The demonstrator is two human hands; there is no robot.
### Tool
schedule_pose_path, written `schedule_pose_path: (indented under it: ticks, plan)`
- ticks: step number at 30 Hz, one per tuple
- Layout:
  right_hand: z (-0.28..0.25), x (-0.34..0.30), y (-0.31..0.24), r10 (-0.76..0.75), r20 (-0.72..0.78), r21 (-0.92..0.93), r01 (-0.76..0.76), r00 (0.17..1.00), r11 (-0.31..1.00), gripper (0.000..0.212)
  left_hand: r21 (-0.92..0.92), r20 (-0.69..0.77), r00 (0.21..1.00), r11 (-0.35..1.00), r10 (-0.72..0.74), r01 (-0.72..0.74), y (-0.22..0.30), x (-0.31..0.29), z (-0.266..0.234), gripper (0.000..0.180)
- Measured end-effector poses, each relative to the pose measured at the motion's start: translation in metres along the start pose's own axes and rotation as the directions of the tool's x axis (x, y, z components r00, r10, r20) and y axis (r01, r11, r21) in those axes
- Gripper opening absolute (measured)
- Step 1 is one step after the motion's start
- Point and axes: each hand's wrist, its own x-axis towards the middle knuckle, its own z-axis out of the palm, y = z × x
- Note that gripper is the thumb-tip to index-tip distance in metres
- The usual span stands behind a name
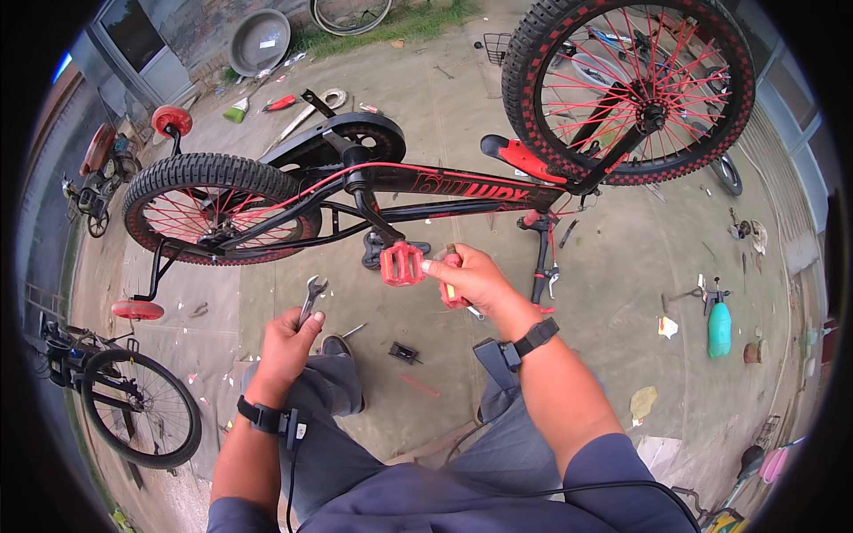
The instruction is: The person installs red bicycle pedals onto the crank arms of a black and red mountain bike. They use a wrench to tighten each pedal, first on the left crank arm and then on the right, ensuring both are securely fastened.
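My left hand (287,349) is closed round a metal open-ended wrench (312,296), its jaw pointing up. My right hand (482,282) grips a loose red pedal (454,289) with a yellow reflector, the fingers partly covering it. The right thumb is at the edge of another red pedal (402,265), which sits on the end of the black crank arm (378,218). That crank belongs to a black and red bicycle (444,185) standing upside down in front of me, wheels up.
Training wheels (138,309) jut from the bicycle's rear. A small black part (404,353) lies on the ground between my feet. Another bicycle (140,409) is at left. To the right stands a green spray bottle (719,329); a grey basin (259,43) leans at the far wall.
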Motion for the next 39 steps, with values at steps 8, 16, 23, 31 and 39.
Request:
schedule_pose_path:
  ticks: [8,16,23,31,39]
  plan:
    - [0.007,0.001,0.002,0.133,0.259,-0.317,-0.046,0.957,0.947,0.046,-0.442,0.363,0.918,0.837,-0.161,0.321,-0.028,0.002,0.075,0.019]
    - [0.032,0.025,0.006,0.490,0.535,-0.562,-0.144,0.688,0.815,0.043,-0.464,0.689,0.682,0.574,-0.245,0.675,-0.043,0.017,0.089,0.018]
    - [0.048,0.035,0.055,0.516,0.516,-0.438,-0.307,0.684,0.845,0.047,-0.535,0.756,0.607,0.304,-0.244,0.788,-0.051,0.004,0.080,0.031]
    - [0.106,-0.038,0.054,0.595,0.358,0.068,-0.656,0.719,0.752,0.043,-0.460,0.805,0.499,0.193,-0.321,0.866,-0.035,-0.042,0.038,0.043]
    - [0.157,-0.092,0.018,0.511,-0.029,0.350,-0.470,0.859,0.810,0.042,-0.237,0.822,0.390,0.373,-0.415,0.897,0.050,-0.048,-0.003,0.049]
